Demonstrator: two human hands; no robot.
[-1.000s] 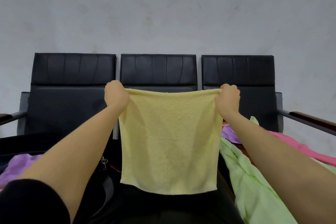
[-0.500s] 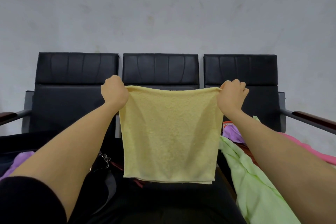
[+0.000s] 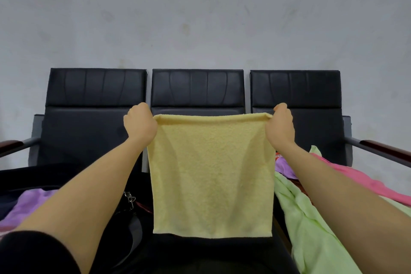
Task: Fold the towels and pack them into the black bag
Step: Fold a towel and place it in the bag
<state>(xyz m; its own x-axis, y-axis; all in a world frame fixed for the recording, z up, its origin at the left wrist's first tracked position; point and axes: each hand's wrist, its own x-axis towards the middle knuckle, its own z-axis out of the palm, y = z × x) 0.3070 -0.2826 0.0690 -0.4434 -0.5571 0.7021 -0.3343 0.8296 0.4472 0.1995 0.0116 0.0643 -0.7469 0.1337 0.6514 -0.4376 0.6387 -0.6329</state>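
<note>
A yellow towel hangs flat in front of me, stretched between both hands over the middle seat. My left hand grips its top left corner and my right hand pinches its top right corner. The top edge is rolled over slightly. The black bag lies on the left seat, with a purple towel showing in it. A strap and metal clip lie beside my left forearm.
Three black chairs stand against a grey wall. On the right seat lie a light green towel, a pink towel and a purple one. Wooden armrests stick out at both ends.
The towel, folded double half a second ago, hangs a little lower and longer now. Both hands have stayed at the top corners and dropped slightly.
</note>
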